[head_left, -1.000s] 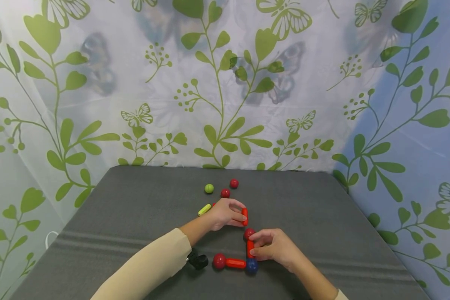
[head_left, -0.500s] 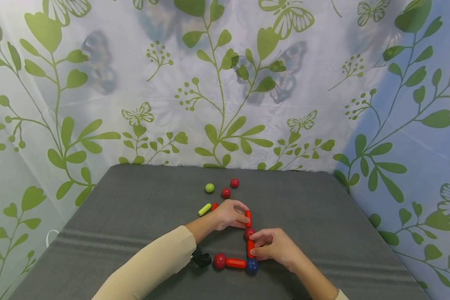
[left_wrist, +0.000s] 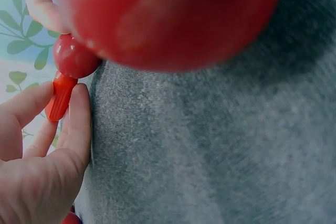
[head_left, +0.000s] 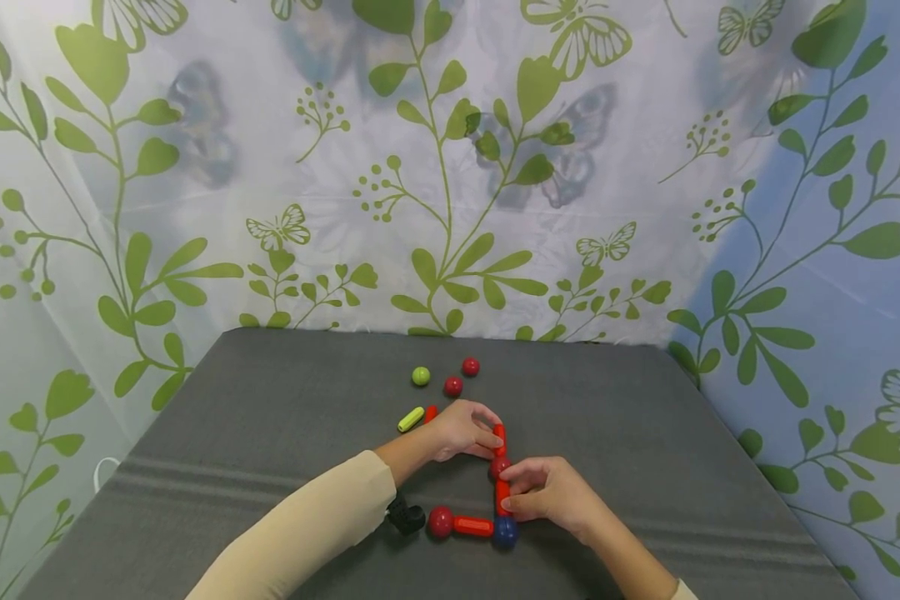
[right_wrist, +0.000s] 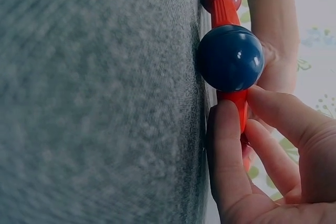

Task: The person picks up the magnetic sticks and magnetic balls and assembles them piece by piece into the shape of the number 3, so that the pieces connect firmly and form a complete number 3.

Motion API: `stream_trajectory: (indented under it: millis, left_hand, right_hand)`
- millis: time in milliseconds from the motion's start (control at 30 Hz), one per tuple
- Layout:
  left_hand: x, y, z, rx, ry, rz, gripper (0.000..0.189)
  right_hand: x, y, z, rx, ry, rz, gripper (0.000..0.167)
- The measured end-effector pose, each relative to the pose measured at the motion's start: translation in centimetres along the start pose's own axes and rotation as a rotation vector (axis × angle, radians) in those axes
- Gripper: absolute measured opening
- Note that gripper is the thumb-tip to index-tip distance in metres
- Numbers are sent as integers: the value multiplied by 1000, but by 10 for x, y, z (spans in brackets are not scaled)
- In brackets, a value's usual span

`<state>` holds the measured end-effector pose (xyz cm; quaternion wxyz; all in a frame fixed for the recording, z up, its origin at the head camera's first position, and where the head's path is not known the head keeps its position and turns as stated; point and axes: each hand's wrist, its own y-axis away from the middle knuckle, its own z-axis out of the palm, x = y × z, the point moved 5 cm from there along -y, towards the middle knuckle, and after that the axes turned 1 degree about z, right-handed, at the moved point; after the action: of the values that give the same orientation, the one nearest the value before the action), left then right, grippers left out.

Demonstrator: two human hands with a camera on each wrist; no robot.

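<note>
My left hand (head_left: 465,429) pinches a red ribbed rod (left_wrist: 60,100), whose end meets a red ball (left_wrist: 73,59). From that ball a second red rod (head_left: 502,498) runs down to a blue ball (right_wrist: 231,59); my right hand (head_left: 551,496) pinches this rod between thumb and fingers. Another red rod (head_left: 473,526) leads left from the blue ball to a larger red ball (head_left: 441,522), so the joined pieces form an L shape on the grey cloth. A red ball looms large and close in the left wrist view.
Beyond my left hand lie a yellow-green rod (head_left: 411,419), a partly hidden red rod (head_left: 431,412), a green ball (head_left: 421,376) and two red balls (head_left: 453,386) (head_left: 471,366). A black strap device (head_left: 407,517) shows under the left sleeve. A leaf-patterned curtain (head_left: 330,192) hangs behind the grey table (head_left: 307,375).
My left hand has moved slightly right and nearer, bringing its red rod from apart to end-on against the red ball. My right hand has kept its hold in place.
</note>
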<state>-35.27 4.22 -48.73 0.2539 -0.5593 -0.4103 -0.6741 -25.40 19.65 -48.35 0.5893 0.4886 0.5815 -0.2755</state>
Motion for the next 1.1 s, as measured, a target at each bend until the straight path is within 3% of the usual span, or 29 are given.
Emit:
stream_trajectory:
  millis: [367,633,833,1100]
  left_hand:
    - [2,-4,0,-3,-81,-10,31]
    - [2,-3,0,-7,-82,-4,31]
    - [3,-1,1,-18,-74,10,37]
    - [3,1,-4,-14,-77,14,35]
  right_hand:
    - [-3,0,0,-6,2,-3,46]
    - [-5,1,-1,-1,34,-25,45]
    - [-12,0,-9,68,120,-78,39]
    - [-17,-5,-15,168,202,-90,35]
